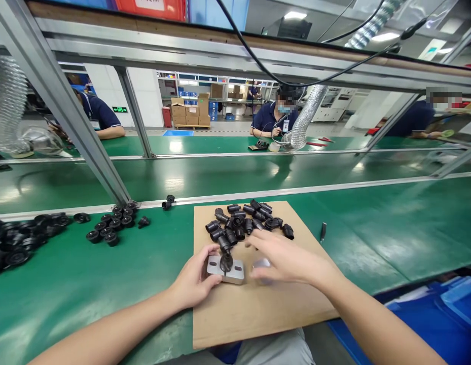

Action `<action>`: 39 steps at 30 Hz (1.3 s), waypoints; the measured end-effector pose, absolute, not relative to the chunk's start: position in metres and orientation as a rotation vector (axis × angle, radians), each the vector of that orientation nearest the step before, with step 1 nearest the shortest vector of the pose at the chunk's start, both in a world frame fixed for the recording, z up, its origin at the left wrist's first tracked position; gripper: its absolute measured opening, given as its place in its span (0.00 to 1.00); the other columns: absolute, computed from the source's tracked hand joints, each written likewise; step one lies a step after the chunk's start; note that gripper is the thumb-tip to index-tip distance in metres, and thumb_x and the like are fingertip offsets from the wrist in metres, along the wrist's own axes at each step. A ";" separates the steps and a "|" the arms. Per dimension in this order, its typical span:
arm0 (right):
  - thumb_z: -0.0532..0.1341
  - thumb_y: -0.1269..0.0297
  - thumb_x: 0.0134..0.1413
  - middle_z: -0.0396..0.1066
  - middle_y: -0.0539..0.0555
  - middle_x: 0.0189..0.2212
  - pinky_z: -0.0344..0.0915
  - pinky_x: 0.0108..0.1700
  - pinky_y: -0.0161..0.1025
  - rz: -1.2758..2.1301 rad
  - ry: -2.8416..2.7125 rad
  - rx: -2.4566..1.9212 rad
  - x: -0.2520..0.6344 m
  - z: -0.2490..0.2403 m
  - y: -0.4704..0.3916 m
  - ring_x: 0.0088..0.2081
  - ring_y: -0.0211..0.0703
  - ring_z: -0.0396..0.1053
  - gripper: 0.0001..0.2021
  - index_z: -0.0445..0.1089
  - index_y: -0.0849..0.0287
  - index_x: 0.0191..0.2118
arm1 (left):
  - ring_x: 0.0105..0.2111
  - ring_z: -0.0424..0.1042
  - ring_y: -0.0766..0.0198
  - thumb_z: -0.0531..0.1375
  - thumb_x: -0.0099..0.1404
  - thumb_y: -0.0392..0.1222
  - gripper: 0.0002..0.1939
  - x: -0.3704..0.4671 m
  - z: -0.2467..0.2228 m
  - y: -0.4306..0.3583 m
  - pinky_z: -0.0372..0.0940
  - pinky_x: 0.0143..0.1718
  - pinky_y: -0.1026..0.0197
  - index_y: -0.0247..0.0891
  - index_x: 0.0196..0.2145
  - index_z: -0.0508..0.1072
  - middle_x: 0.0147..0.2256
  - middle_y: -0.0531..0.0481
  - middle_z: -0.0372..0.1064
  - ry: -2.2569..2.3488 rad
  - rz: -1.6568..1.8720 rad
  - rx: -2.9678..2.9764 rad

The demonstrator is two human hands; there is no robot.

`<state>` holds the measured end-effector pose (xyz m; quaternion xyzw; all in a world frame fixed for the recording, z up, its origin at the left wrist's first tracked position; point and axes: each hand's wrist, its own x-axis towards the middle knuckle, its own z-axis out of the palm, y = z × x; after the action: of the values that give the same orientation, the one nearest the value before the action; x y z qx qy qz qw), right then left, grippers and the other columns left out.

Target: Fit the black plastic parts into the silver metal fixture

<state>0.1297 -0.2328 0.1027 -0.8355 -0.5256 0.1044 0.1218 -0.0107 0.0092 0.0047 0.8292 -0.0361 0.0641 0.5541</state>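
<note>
My left hand [197,276] is closed around the left end of a silver metal block [235,275] lying on a cardboard sheet [250,314]. The block has slots in its top, and a small black round part [226,262] sits at its middle. To the right, my right hand [283,256] hovers above the sheet, slightly blurred, with thumb and fingers apart. A shiny grey object [261,263] shows between its thumb and fingers; its kind is unclear, and it does not look gripped. Just beyond both hands lies a pile of black plastic fittings [239,223].
More black parts [111,223] stand on the green table [144,284] at left, beside a larger heap [18,241]. A small dark tool [323,231] lies right of the cardboard. A metal frame post [79,111] rises at left. Co-workers sit across the bench; blue bins [433,319] are lower right.
</note>
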 end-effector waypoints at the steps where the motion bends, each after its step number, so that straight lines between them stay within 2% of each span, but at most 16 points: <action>1: 0.78 0.60 0.46 0.71 0.58 0.48 0.68 0.45 0.45 0.361 -1.539 -2.510 0.129 0.099 -0.241 0.47 0.58 0.72 0.27 0.71 0.56 0.50 | 0.53 0.73 0.49 0.66 0.63 0.37 0.33 -0.010 0.003 0.009 0.68 0.56 0.50 0.43 0.64 0.64 0.55 0.42 0.72 -0.091 0.142 1.951; 3: 0.80 0.66 0.41 0.71 0.58 0.46 0.68 0.44 0.45 0.461 -1.610 -2.569 0.128 0.092 -0.255 0.46 0.59 0.72 0.28 0.70 0.56 0.48 | 0.53 0.73 0.49 0.67 0.61 0.35 0.33 -0.009 0.001 0.009 0.68 0.57 0.50 0.44 0.63 0.65 0.55 0.43 0.72 -0.100 0.126 1.935; 5: 0.76 0.71 0.47 0.72 0.57 0.46 0.68 0.46 0.46 0.495 -1.670 -2.518 0.128 0.091 -0.261 0.48 0.59 0.72 0.24 0.70 0.55 0.49 | 0.53 0.73 0.49 0.66 0.61 0.34 0.33 -0.008 0.000 0.010 0.68 0.57 0.50 0.45 0.62 0.66 0.55 0.44 0.73 -0.111 0.120 1.914; 8: 0.68 0.74 0.57 0.71 0.57 0.52 0.68 0.52 0.46 0.405 -1.673 -2.320 0.130 0.104 -0.254 0.53 0.55 0.70 0.25 0.66 0.52 0.58 | 0.53 0.72 0.50 0.65 0.60 0.33 0.34 -0.007 -0.001 0.011 0.69 0.56 0.52 0.46 0.63 0.65 0.56 0.45 0.72 -0.151 0.114 1.880; 11: 0.61 0.79 0.60 0.68 0.57 0.59 0.67 0.56 0.46 0.287 -1.857 -2.156 0.128 0.125 -0.231 0.58 0.52 0.66 0.29 0.62 0.51 0.64 | 0.52 0.72 0.52 0.65 0.60 0.32 0.34 -0.008 0.001 0.011 0.68 0.56 0.54 0.46 0.63 0.64 0.56 0.47 0.72 -0.194 0.117 1.862; 15: 0.55 0.82 0.63 0.72 0.58 0.53 0.69 0.49 0.46 0.105 -2.335 -2.051 0.121 0.138 -0.196 0.50 0.52 0.68 0.21 0.69 0.56 0.56 | 0.56 0.71 0.50 0.65 0.58 0.30 0.36 -0.008 0.006 0.010 0.68 0.58 0.53 0.45 0.63 0.64 0.58 0.46 0.71 -0.174 0.125 1.891; 18: 0.52 0.79 0.69 0.74 0.57 0.48 0.70 0.45 0.45 -0.036 -2.484 -1.975 0.120 0.137 -0.182 0.45 0.50 0.69 0.16 0.72 0.56 0.52 | 0.56 0.71 0.49 0.65 0.58 0.31 0.37 -0.008 0.007 0.011 0.68 0.59 0.51 0.46 0.63 0.64 0.59 0.46 0.71 -0.192 0.129 1.900; 21: 0.52 0.77 0.72 0.74 0.57 0.48 0.70 0.46 0.44 -0.156 -2.575 -1.909 0.122 0.135 -0.178 0.47 0.48 0.69 0.16 0.72 0.55 0.53 | 0.58 0.70 0.47 0.66 0.58 0.31 0.38 -0.007 0.006 0.012 0.66 0.61 0.49 0.45 0.64 0.63 0.60 0.45 0.70 -0.207 0.147 1.892; 24: 0.51 0.76 0.73 0.74 0.58 0.49 0.70 0.45 0.43 -0.283 -2.721 -1.812 0.127 0.135 -0.176 0.48 0.47 0.69 0.15 0.71 0.59 0.54 | 0.59 0.70 0.47 0.66 0.58 0.30 0.41 -0.005 0.002 0.013 0.65 0.62 0.48 0.46 0.66 0.61 0.61 0.44 0.69 -0.223 0.150 1.861; 27: 0.53 0.74 0.73 0.73 0.61 0.51 0.68 0.39 0.42 -0.452 -2.837 -1.644 0.131 0.134 -0.174 0.49 0.47 0.68 0.13 0.70 0.63 0.56 | 0.57 0.71 0.49 0.66 0.59 0.31 0.42 -0.004 -0.003 0.013 0.65 0.61 0.50 0.47 0.67 0.57 0.59 0.45 0.70 -0.242 0.117 1.818; 31: 0.54 0.73 0.73 0.73 0.63 0.50 0.65 0.35 0.42 -0.636 -2.907 -1.503 0.135 0.131 -0.174 0.45 0.47 0.69 0.13 0.70 0.67 0.57 | 0.56 0.72 0.49 0.67 0.59 0.33 0.43 -0.003 -0.010 0.014 0.67 0.59 0.51 0.48 0.68 0.56 0.58 0.45 0.70 -0.249 0.087 1.779; 36: 0.54 0.72 0.73 0.73 0.62 0.50 0.63 0.36 0.42 -0.476 -2.933 -1.535 0.137 0.125 -0.171 0.46 0.48 0.70 0.13 0.69 0.67 0.57 | 0.57 0.71 0.48 0.69 0.58 0.33 0.44 -0.002 -0.010 0.014 0.64 0.62 0.49 0.48 0.68 0.56 0.58 0.45 0.70 -0.233 0.107 1.814; 38: 0.59 0.63 0.71 0.74 0.62 0.44 0.63 0.36 0.44 -0.294 -2.839 -1.772 0.134 0.125 -0.168 0.41 0.49 0.71 0.15 0.69 0.68 0.56 | 0.58 0.70 0.46 0.70 0.57 0.34 0.46 -0.004 -0.008 0.014 0.64 0.63 0.48 0.48 0.68 0.57 0.60 0.44 0.70 -0.205 0.110 1.832; 39: 0.62 0.55 0.68 0.75 0.62 0.40 0.64 0.36 0.45 -0.186 -2.752 -1.937 0.132 0.127 -0.165 0.38 0.51 0.71 0.21 0.68 0.69 0.56 | 0.59 0.70 0.45 0.71 0.57 0.35 0.47 -0.004 -0.006 0.014 0.64 0.63 0.47 0.47 0.69 0.56 0.61 0.43 0.69 -0.189 0.109 1.836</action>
<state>0.1315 -0.1654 0.1266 -0.5709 -0.8112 -0.0549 -0.1141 -0.0045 0.0142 -0.0063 0.7926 -0.0817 0.0469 0.6024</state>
